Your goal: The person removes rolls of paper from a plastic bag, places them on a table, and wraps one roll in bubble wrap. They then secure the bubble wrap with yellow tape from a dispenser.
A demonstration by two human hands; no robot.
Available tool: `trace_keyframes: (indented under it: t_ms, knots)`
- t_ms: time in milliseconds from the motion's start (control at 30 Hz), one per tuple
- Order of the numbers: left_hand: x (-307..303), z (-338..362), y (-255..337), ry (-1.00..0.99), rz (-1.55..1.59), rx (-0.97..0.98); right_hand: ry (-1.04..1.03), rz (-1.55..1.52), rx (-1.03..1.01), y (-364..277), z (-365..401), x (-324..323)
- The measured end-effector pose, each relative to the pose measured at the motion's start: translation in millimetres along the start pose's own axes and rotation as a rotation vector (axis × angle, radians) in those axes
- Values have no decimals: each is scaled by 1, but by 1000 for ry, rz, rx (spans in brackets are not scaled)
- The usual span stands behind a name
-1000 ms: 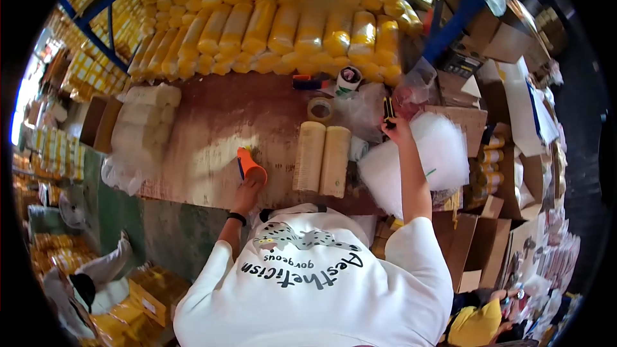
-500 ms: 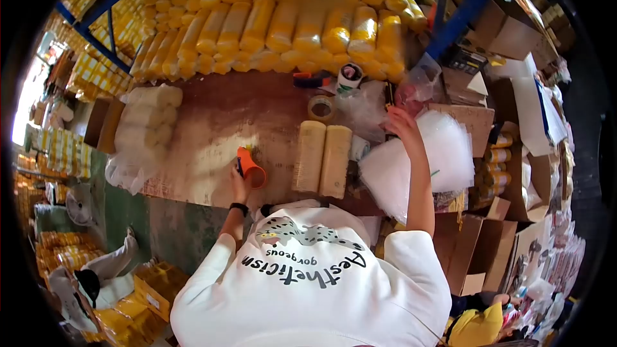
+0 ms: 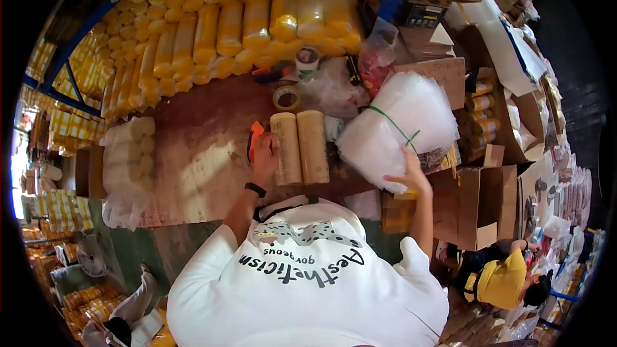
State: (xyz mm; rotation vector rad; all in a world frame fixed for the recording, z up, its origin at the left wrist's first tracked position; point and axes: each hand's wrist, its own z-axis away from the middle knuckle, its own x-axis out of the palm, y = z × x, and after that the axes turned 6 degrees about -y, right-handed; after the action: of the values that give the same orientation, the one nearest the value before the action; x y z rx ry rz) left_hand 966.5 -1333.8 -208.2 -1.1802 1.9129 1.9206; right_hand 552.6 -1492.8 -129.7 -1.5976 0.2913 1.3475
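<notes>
My left hand (image 3: 264, 157) is closed around an orange tape dispenser (image 3: 256, 133) with a dark blue edge, and partly covers it. Right beside that hand, two long tan cylinders (image 3: 313, 148) that look like stacked tape rolls lie side by side on the table (image 3: 193, 160). My right hand (image 3: 413, 177) touches the near edge of a thick stack of clear plastic bags (image 3: 392, 109). Its thumb and fingers are spread apart. A green tie (image 3: 393, 121) crosses the stack, and its end lies near my fingertips.
Behind the tan cylinders are a tape roll (image 3: 286, 98), a white-and-green roll (image 3: 306, 59) and a black cutter (image 3: 352, 69). Wrapped white rolls (image 3: 128, 154) stand at the left. Yellow packages (image 3: 244, 26) line the back. Open cartons (image 3: 475, 205) and a person in yellow (image 3: 501, 283) are at right.
My left hand has carried the tape dispenser right, to the tan cylinders. My right hand has come back from near the cutter to the bag stack, whose green tie now shows. The view has shifted.
</notes>
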Motion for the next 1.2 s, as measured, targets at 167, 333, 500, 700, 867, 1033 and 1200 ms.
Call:
trace_keyframes:
  t_ms: [167, 333, 500, 700, 867, 1033, 1200]
  knots:
    - [23, 16, 45, -322, 355, 34, 197, 243, 259, -24, -14, 63]
    - [21, 35, 66, -481, 403, 61, 664, -123, 82, -7, -35, 28]
    - [11, 44, 47, -332, 648, -32, 696, -791, 90, -91, -11, -39]
    - [-70, 56, 48, -142, 1588, -281, 359, -960, -154, -202, 0, -62]
    - [-144, 83, 0, 183, 1736, 31, 167, -460, -681, -330, -44, -2]
    - [-252, 117, -105, 404, 1284, -359, 82, -322, -555, -456, -74, 121]
    - [-327, 138, -212, 640, 940, -405, -691, -659, -381, -477, -79, 256]
